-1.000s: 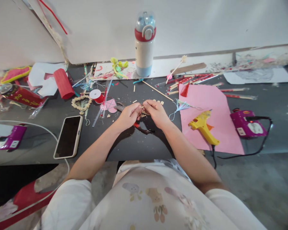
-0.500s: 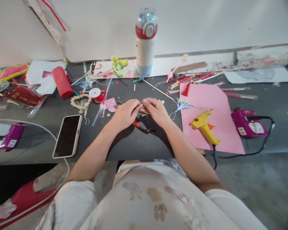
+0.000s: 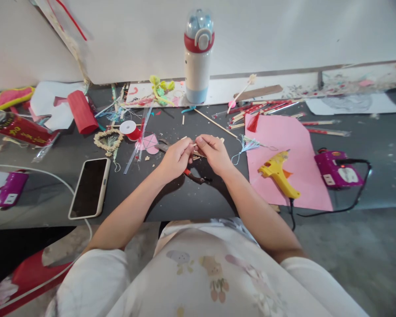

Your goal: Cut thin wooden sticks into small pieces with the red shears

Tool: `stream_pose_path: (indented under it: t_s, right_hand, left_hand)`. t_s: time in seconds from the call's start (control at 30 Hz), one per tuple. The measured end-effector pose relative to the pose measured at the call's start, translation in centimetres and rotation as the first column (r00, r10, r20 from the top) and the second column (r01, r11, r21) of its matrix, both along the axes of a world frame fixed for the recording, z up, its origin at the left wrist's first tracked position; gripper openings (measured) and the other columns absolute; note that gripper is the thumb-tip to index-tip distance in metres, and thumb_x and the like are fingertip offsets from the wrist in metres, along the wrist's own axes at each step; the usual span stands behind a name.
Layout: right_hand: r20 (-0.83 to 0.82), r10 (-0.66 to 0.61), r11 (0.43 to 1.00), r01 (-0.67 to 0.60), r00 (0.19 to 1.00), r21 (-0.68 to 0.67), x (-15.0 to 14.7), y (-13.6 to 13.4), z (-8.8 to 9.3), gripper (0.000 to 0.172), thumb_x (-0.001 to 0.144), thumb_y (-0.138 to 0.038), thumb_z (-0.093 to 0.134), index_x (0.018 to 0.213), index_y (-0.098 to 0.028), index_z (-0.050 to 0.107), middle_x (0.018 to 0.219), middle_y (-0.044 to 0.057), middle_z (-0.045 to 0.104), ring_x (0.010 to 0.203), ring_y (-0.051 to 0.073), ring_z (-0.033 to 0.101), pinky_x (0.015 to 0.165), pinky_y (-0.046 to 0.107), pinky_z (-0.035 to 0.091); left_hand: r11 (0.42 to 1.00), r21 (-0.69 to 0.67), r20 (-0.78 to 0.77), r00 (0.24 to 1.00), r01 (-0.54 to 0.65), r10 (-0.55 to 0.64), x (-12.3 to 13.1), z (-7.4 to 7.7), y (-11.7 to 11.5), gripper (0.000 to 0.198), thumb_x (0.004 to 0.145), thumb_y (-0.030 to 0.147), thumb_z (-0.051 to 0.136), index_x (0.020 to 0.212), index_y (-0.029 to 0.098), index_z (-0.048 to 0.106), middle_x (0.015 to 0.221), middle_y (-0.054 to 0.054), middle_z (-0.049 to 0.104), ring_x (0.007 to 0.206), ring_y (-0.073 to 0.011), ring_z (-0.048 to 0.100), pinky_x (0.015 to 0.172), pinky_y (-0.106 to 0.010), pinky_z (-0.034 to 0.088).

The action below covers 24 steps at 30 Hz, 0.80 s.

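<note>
My left hand (image 3: 174, 159) and my right hand (image 3: 215, 153) meet over the middle of the desk, fingertips closed in a pinch. Between them shows the pale tip of what looks like a short wooden stick piece (image 3: 194, 145); the fingers cover most of it. Right under the hands lies a cutting tool with red-and-black handles (image 3: 194, 176), its middle hidden. A few short wooden bits (image 3: 197, 158) rest close to my right fingers. Left of my left hand is a pink paper circle (image 3: 151, 144).
A yellow glue gun (image 3: 279, 173) lies on pink paper (image 3: 303, 149) at the right, near a purple power block (image 3: 338, 169). A phone (image 3: 89, 188), red ribbon spool (image 3: 130, 130) and beaded loop (image 3: 108, 141) are at the left. Behind stands a bottle (image 3: 199, 61).
The view has shifted slightly to the right. My left hand's fingers have turned a little and sit slightly lower; both hands keep their pinch on the small piece.
</note>
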State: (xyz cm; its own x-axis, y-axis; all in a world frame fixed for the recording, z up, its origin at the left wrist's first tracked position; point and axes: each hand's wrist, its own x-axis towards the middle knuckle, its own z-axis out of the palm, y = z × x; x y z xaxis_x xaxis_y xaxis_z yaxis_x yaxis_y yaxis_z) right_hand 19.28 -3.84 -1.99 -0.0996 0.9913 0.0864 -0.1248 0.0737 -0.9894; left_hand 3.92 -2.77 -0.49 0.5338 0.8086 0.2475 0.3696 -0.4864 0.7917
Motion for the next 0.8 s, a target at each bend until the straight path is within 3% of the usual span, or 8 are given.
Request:
stream_pose_path:
  t_s: [0.4, 0.57, 0.8]
  right_hand:
    - [-0.062, 0.022, 1.0, -0.023, 0.998, -0.015, -0.1, -0.1, -0.3, 0.058, 0.074, -0.075, 0.064, 0.064, -0.02, 0.046, 0.063, -0.003, 0.043, 0.06, 0.01, 0.04, 0.055, 0.025, 0.034]
    - [-0.05, 0.017, 1.0, -0.018, 0.999, -0.007, -0.2, 0.0, -0.3, 0.056, 0.079, -0.073, 0.06, 0.066, -0.021, 0.046, 0.063, -0.004, 0.039, 0.057, 0.01, 0.035, 0.054, 0.026, 0.031]
    - [0.001, 0.005, 1.0, -0.006, 1.0, 0.02, -0.2, 0.3, 0.1, 0.053, 0.082, -0.069, 0.059, 0.067, -0.02, 0.049, 0.059, -0.006, 0.035, 0.055, 0.009, 0.03, 0.054, 0.026, 0.027]
  left_hand:
    - [1.0, -0.015, 0.038, 0.999, 0.003, -0.002, 0.3, -0.3, -0.3, 0.043, 0.102, 0.052, 0.028, 0.073, 0.022, 0.041, 0.064, -0.001, 0.054, 0.064, -0.0152, 0.053, 0.068, -0.033, 0.045]
    - [1.0, 0.012, -0.016, 1.0, -0.007, 0.007, 0.1, 0.2, -0.2, 0.039, 0.103, 0.043, 0.028, 0.072, 0.022, 0.04, 0.064, 0.0, 0.053, 0.065, -0.0146, 0.052, 0.07, -0.031, 0.044]
    - [0.959, 0.266, -0.215, 0.964, -0.095, 0.155, -0.8, 0.2, 0.3, 0.028, 0.103, 0.035, 0.033, 0.082, 0.021, 0.046, 0.079, -0.004, 0.056, 0.076, -0.0165, 0.052, 0.071, -0.03, 0.039]
